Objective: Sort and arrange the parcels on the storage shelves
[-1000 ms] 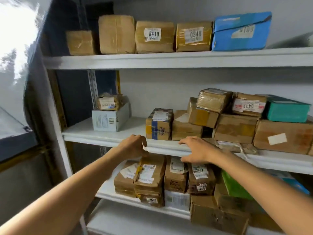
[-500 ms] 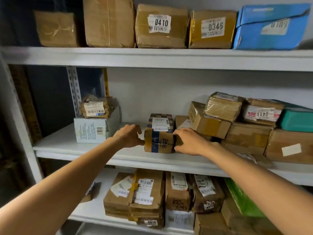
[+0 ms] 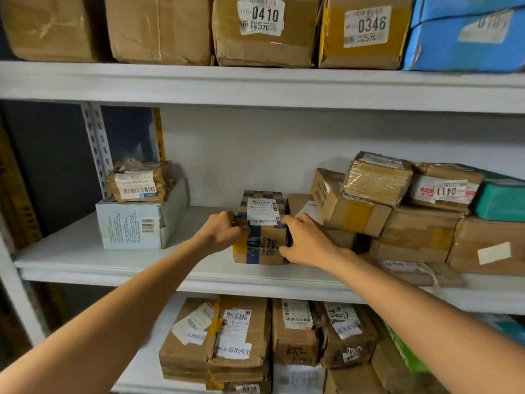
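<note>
A small brown parcel with blue and yellow tape and a white label stands on the middle shelf. My left hand grips its left side with curled fingers. My right hand grips its right side, the thumb across the front. Right of it a pile of brown parcels is stacked, one marked 0411, with a teal box at the far right.
A white box with a taped packet on top stands at the shelf's left. The upper shelf carries parcels 0410, 0346 and a blue box. The lower shelf holds several labelled parcels.
Both hands rose from the shelf's front edge to the small taped parcel and closed on its two sides. The camera moved closer to the shelves.
</note>
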{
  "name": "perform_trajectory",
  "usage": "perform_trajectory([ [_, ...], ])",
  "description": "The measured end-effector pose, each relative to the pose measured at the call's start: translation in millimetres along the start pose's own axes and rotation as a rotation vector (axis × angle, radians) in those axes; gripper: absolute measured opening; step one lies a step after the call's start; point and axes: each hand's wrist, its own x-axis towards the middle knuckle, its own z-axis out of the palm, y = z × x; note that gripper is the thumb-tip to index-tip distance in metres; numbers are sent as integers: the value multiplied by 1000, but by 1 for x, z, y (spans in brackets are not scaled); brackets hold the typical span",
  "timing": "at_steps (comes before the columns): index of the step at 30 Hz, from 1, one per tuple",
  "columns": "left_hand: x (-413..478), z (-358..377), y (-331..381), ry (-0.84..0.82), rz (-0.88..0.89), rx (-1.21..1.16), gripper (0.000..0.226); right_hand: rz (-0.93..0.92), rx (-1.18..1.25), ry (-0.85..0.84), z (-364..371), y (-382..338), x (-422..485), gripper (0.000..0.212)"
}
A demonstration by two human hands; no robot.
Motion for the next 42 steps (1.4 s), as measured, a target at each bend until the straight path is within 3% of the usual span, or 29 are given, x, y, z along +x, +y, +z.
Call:
perform_trajectory([
  [5,-5,4,-7,84,-78,-148,46,123,128,220,9,-21,2,18],
  [12,-24,4,-12,96,-169,-515,36,278,464,321,18,-30,10,39],
  [16,-29,0,-12,-41,-197,-694,73,293,585,215,18,-25,13,57],
  [20,-38,-5,-16,-173,-126,-779,64,193,604,10,13,-23,7,81],
  [23,-41,-8,-26,-170,-90,-738,85,181,586,-63,13,-25,2,111],
  [25,-41,-7,-26,-175,-31,-684,101,169,542,-66,17,-27,0,118],
  [27,-43,-7,-23,-161,40,-629,110,136,574,-32,20,-29,-1,110],
  [30,-37,-11,-32,-104,119,-663,107,113,598,62,18,-34,0,86],
  [35,-23,-20,-49,-45,256,-660,103,72,615,205,13,-50,1,122],
  [42,-14,-13,-54,-92,373,-692,104,115,600,373,17,-52,-12,110],
])
